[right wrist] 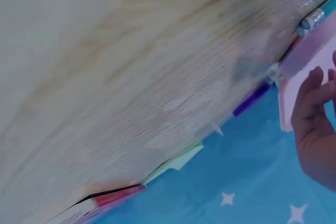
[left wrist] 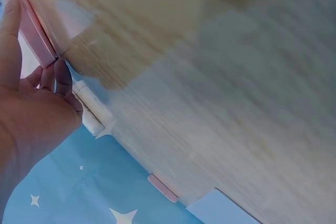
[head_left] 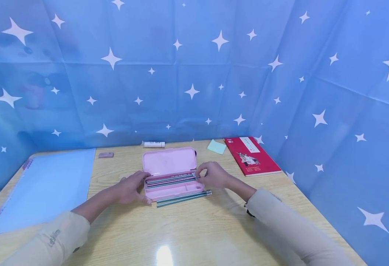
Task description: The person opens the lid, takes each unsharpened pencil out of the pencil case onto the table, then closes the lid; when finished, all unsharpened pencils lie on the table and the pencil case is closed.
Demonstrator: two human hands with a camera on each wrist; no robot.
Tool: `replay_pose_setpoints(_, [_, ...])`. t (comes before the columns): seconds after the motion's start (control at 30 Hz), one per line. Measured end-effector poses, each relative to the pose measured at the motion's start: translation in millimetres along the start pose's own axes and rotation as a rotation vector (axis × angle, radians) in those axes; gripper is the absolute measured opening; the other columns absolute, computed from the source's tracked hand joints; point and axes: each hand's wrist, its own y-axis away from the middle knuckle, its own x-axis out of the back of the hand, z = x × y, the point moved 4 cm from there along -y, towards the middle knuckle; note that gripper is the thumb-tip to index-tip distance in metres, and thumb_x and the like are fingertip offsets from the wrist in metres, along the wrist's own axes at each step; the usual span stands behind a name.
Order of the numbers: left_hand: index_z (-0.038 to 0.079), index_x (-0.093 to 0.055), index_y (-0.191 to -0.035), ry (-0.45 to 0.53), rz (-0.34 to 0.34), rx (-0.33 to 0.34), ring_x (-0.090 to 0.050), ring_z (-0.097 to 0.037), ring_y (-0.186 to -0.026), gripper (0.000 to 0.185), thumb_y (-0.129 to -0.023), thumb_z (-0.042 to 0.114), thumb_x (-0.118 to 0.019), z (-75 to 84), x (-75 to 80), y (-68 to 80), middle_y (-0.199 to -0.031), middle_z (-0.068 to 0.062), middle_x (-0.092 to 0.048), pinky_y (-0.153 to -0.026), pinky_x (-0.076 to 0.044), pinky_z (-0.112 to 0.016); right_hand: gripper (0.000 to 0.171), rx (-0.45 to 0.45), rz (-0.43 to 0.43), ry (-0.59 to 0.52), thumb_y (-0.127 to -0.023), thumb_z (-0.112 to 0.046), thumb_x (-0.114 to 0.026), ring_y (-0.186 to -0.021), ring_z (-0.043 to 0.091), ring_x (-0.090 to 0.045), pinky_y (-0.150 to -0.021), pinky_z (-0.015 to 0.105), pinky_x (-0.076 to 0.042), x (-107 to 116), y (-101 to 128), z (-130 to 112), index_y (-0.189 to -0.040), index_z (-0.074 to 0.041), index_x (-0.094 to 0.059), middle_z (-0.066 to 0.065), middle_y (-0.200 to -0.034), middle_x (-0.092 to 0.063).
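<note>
A pink pencil case (head_left: pixel 169 161) lies on the table with its lid raised at the back. Several pencils (head_left: pixel 171 181) lie lengthwise in its rear compartment. My left hand (head_left: pixel 131 187) grips the case's left end, thumb at the front corner and fingers at the back; the left wrist view shows the fingers round that end. My right hand (head_left: pixel 213 175) is at the right end, curled thumb and forefinger right at the pencils' ends; I cannot tell whether they pinch them. More pencils (head_left: pixel 182 198) lie on the table along the case's front edge.
Behind the case are a white tube (head_left: pixel 154 144) and a purple stick-like item (right wrist: pixel 252 99). A pinkish eraser (head_left: pixel 106 155) and a large blue sheet (head_left: pixel 48 188) lie to the left. To the right are pale green sticky notes (head_left: pixel 216 146) and a red book (head_left: pixel 252 157).
</note>
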Motion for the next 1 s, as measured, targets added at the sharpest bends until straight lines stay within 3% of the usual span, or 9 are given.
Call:
replay_pose_setpoints(0.13, [0.003,-0.039,-0.147,-0.039,-0.002,0.004,-0.046,-0.036,-0.131,0.103,-0.073,0.062,-0.078,0.6,0.6,-0.2,-0.136,-0.012,-0.051,-0.094,-0.037,-0.058,0.020,0.012,-0.021,0.009,-0.087,-0.007,-0.075,-0.063,0.012,-0.049,-0.060,0.024,-0.045,-5.6,-11.1,4.5,-0.106,-0.004,-0.076,0.006,-0.107,-0.072])
replay_pose_setpoints(0.27, [0.003,-0.038,-0.148,-0.077,-0.009,0.017,-0.049,-0.035,-0.128,0.105,-0.072,0.065,-0.077,1.5,0.7,-0.2,-0.134,-0.011,-0.052,-0.091,-0.038,-0.055,0.019,0.018,-0.047,0.007,-0.086,-0.006,-0.075,-0.076,0.019,-0.056,-0.067,0.027,-0.045,-8.9,-16.6,8.2,-0.105,-0.003,-0.076,0.005,-0.104,-0.072])
replay_pose_setpoints(0.37, [0.004,-0.037,-0.148,-0.087,-0.020,0.034,-0.048,-0.034,-0.128,0.106,-0.072,0.066,-0.076,2.7,0.6,-0.1,-0.134,-0.010,-0.052,-0.093,-0.037,-0.057,0.017,0.009,-0.059,-0.002,-0.086,-0.005,-0.075,-0.087,0.023,-0.059,-0.074,0.029,-0.046,-9.3,-17.5,10.7,-0.103,-0.003,-0.077,0.004,-0.102,-0.072])
replay_pose_setpoints(0.7, [0.003,-0.039,-0.149,-0.163,-0.084,0.037,-0.043,-0.043,-0.133,0.101,-0.076,0.064,-0.074,10.1,9.2,-2.3,-0.144,-0.017,-0.049,-0.099,-0.028,-0.069,0.011,0.009,-0.065,-0.010,-0.087,-0.006,-0.076,-0.095,0.020,-0.062,-0.082,0.032,-0.049,-8.6,-19.3,12.7,-0.097,-0.006,-0.077,0.006,-0.108,-0.073])
replay_pose_setpoints(0.87, [0.004,-0.043,-0.148,-0.211,-0.079,0.050,-0.047,-0.043,-0.124,0.102,-0.073,0.066,-0.075,14.1,12.1,-5.2,-0.140,-0.019,-0.051,-0.098,-0.030,-0.066,0.010,-0.007,-0.061,-0.018,-0.087,-0.005,-0.076,-0.094,0.020,-0.062,-0.079,0.030,-0.049,-8.8,-18.6,13.3,-0.096,-0.007,-0.077,0.006,-0.109,-0.073])
replay_pose_setpoints(1.0, [0.004,-0.048,-0.144,-0.184,-0.060,0.073,-0.050,-0.038,-0.114,0.098,-0.071,0.062,-0.078,15.7,11.8,-6.4,-0.133,-0.018,-0.055,-0.093,-0.034,-0.059,0.010,-0.005,-0.065,-0.026,-0.087,-0.004,-0.075,-0.096,0.019,-0.062,-0.080,0.031,-0.049,-9.4,-19.2,14.1,-0.096,-0.006,-0.077,0.007,-0.112,-0.073])
